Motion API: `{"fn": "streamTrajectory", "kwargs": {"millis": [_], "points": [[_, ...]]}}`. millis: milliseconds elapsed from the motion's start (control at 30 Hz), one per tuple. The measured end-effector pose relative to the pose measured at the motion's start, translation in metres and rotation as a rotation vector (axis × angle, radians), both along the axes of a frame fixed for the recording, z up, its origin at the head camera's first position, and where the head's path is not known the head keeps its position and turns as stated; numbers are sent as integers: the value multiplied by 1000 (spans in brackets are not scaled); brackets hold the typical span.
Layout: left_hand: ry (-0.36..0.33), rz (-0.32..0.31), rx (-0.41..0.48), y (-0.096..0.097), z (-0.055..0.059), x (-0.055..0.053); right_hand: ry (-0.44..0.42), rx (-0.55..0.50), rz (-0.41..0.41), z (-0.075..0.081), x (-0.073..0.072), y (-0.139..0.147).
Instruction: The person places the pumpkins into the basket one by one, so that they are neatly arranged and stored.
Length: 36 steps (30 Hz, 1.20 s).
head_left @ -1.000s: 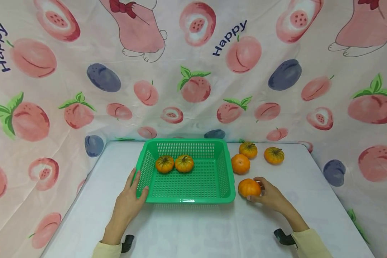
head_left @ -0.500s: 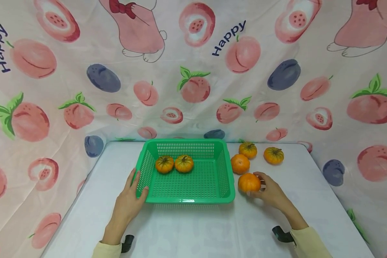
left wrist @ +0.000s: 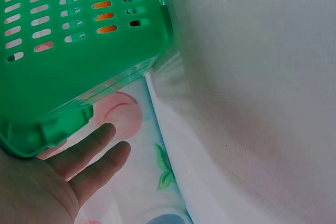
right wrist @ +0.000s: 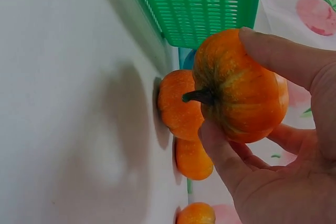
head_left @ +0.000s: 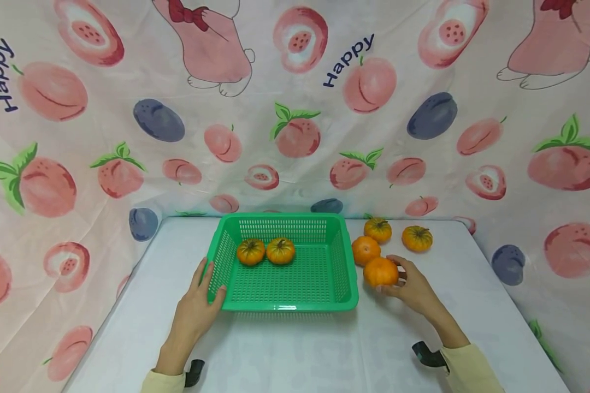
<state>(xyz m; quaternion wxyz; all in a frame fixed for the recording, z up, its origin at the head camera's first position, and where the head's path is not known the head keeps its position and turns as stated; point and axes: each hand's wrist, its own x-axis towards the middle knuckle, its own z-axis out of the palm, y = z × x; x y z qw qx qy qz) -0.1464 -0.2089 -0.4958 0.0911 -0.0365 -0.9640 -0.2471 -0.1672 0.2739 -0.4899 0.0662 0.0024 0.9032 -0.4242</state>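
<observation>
A small orange pumpkin (head_left: 381, 272) is gripped between the thumb and fingers of my right hand (head_left: 417, 289), beside the basket's right end. In the right wrist view this pumpkin (right wrist: 239, 87) is held above the table with its dark stem showing. My left hand (head_left: 196, 305) touches the left rim of a green plastic basket (head_left: 295, 307). From the left wrist, the fingers (left wrist: 100, 169) of that hand look straight, lying by the rim; the thumb is out of sight there. Two orange-green pumpkins (head_left: 251, 252) sit inside the basket, toward its back left.
Right of the basket lie an orange pumpkin (head_left: 366, 250), another pumpkin (head_left: 377, 230) behind it, and one more pumpkin (head_left: 417, 239) farther right. The white table (head_left: 305, 355) meets a fruit-printed cloth (head_left: 295, 185) at its back and sides.
My right hand has lifted the pumpkin off the table and moved it slightly away from me, toward the other loose pumpkins. The left hand and the basket stay in place.
</observation>
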Motion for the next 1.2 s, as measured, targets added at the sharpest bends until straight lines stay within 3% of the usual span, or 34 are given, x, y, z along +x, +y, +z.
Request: {"fn": "streamTrajectory", "kwargs": {"millis": [1200], "points": [[12, 5, 6, 0, -4, 0, 86, -111, -44, 27, -8, -10]]}}
